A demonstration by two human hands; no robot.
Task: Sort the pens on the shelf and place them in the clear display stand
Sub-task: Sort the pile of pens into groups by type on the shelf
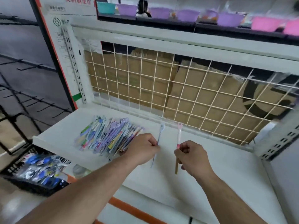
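Note:
A heap of several colourful packaged pens (106,135) lies on the left half of the white shelf (218,159). My left hand (142,147) pinches a thin blue pen (160,135) that points up and away, just right of the heap. My right hand (192,157) holds a pink-topped pen (178,135) upright, together with a brown stick-like pen (176,167) that hangs below the fingers. No clear display stand shows clearly in this blurred view.
A white wire grid (178,88) backs the shelf, with cardboard boxes (137,78) behind it. A black crate (37,168) of blue packaged items sits on the floor at lower left. Purple and pink baskets (229,19) line the upper shelf.

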